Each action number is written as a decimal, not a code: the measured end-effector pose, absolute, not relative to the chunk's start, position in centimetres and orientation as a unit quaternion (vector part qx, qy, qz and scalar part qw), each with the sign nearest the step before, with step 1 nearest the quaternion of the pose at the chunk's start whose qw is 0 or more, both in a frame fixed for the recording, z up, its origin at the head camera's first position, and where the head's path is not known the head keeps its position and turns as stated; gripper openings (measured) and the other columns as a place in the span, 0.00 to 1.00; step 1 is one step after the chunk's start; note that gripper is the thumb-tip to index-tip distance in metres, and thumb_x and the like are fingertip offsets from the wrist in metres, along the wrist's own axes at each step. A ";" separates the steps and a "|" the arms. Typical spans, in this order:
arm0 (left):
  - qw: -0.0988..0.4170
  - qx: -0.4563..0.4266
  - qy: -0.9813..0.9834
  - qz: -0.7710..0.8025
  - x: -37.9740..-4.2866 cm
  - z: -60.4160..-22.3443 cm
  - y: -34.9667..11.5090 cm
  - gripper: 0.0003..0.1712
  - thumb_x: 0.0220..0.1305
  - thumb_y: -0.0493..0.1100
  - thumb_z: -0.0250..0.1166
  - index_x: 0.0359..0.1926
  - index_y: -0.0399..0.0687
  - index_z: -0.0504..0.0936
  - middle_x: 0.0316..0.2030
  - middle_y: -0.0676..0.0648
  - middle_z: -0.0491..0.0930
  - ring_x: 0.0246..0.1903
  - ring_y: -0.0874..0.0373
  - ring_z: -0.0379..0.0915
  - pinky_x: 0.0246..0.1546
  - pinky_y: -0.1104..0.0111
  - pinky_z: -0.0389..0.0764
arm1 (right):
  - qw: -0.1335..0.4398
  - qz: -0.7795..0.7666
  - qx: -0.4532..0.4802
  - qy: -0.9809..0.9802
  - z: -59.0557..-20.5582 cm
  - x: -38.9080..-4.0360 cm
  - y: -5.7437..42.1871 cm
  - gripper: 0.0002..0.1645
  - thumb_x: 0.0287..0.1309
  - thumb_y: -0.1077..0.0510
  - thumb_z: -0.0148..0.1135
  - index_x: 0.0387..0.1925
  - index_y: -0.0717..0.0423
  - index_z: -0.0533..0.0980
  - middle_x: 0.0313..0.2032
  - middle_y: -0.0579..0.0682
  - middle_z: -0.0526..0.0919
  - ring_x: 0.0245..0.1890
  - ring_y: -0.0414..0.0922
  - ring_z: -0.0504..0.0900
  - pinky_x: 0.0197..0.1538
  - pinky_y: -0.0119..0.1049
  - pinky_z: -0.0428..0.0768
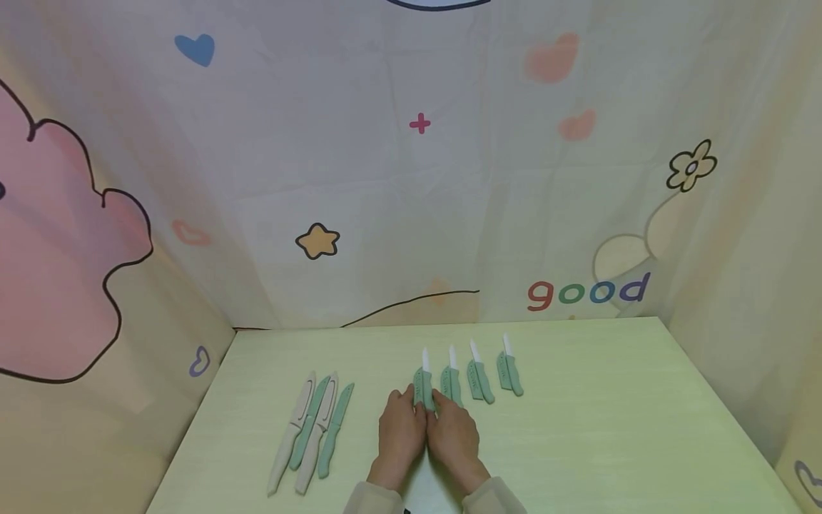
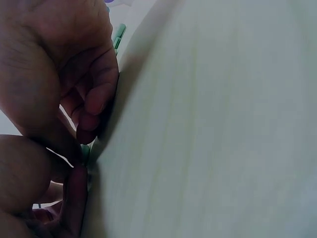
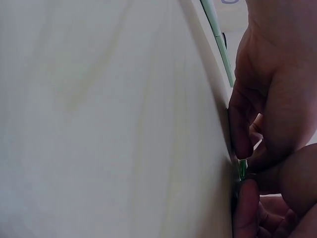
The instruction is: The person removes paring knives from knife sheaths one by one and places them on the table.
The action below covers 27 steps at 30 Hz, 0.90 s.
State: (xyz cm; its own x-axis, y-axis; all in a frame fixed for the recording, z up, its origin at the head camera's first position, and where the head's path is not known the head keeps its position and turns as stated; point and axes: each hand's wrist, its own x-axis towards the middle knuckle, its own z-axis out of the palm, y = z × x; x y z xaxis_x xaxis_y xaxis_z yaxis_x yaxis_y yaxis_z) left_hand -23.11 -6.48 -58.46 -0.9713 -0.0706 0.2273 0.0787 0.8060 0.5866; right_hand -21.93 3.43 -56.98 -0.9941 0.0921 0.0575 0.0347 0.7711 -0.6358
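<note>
Four small green-handled knives with white blades stand in a row at the middle back of the table. Both of my hands are at the leftmost small knife (image 1: 422, 385), one on each side of its handle end. My left hand (image 1: 402, 430) pinches it from the left and my right hand (image 1: 453, 432) from the right, thumbs close together. In the right wrist view, a bit of its green handle (image 3: 242, 168) shows between the fingertips; the rest is hidden. Just right of it lies a second small knife (image 1: 452, 385), its lower end near the right fingers.
Further right lie another small knife (image 1: 480, 382) and the rightmost one (image 1: 510, 373). At the left, longer knives lie side by side: a beige knife (image 1: 282, 457), a green knife (image 1: 302, 442), a second beige one (image 1: 311, 457) and a second green one (image 1: 328, 450). A printed curtain (image 1: 359, 171) hangs behind the table.
</note>
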 end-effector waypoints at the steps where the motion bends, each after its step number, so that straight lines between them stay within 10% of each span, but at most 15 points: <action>1: 0.119 -0.002 -0.943 -0.311 -23.1 -58.4 -6.4 0.22 0.65 0.38 0.59 0.57 0.30 0.75 0.30 0.43 0.72 0.23 0.57 0.62 0.18 0.65 0.72 | 0.043 0.336 -0.033 -0.940 -56.9 -21.9 3.5 0.23 0.60 0.54 0.63 0.56 0.57 0.77 0.45 0.59 0.85 0.36 0.57 0.82 0.29 0.52 0.83; 12: 0.117 -0.005 -0.939 -0.322 -23.0 -58.3 -6.2 0.24 0.64 0.39 0.59 0.58 0.29 0.74 0.32 0.42 0.73 0.25 0.57 0.64 0.21 0.64 0.74 | 0.056 0.347 -0.016 -0.936 -56.8 -21.7 4.0 0.25 0.60 0.54 0.62 0.58 0.58 0.76 0.48 0.59 0.84 0.35 0.55 0.82 0.29 0.50 0.82; 20: 0.087 0.018 -0.912 -0.402 -22.5 -58.5 -6.9 0.23 0.63 0.41 0.62 0.57 0.35 0.76 0.28 0.48 0.70 0.25 0.59 0.64 0.22 0.67 0.71 | 0.037 0.407 0.001 -0.913 -57.1 -21.1 4.4 0.29 0.57 0.55 0.63 0.60 0.61 0.72 0.18 0.45 0.76 0.17 0.39 0.71 0.20 0.37 0.72; 27: 0.074 0.012 -0.888 -0.454 -21.3 -58.1 -7.7 0.22 0.65 0.42 0.62 0.57 0.38 0.76 0.36 0.47 0.75 0.33 0.60 0.73 0.33 0.64 0.79 | -0.005 0.505 0.000 -0.863 -56.8 -20.4 4.6 0.27 0.57 0.57 0.62 0.58 0.59 0.73 0.27 0.47 0.81 0.24 0.39 0.75 0.29 0.37 0.77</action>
